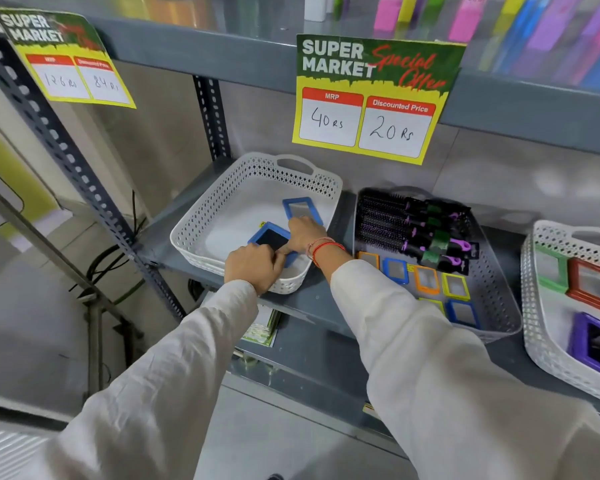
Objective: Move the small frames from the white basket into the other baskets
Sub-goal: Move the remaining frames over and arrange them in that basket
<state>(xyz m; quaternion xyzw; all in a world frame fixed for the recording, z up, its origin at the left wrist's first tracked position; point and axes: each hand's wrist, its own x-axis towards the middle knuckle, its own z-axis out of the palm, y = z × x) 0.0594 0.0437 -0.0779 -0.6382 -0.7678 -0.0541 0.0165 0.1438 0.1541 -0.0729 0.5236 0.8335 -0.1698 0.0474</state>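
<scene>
Two blue frames remain in the white basket (pixel 201 216) on the shelf. The near frame (pixel 269 239) is pinched in the left hand (pixel 253 268); the far frame (pixel 300 206) is pressed under the right hand (pixel 307 233), probably for lifting both toward the grey basket (pixel 496 271).

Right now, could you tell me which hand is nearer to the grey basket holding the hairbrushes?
Right. The right hand is in the white basket, near the side facing the grey basket; the left hand is further left, at the white basket's front rim.

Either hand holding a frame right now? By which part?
Left hand grips the near blue frame at its near edge. Right hand rests on the far blue frame; grip unclear.
</scene>
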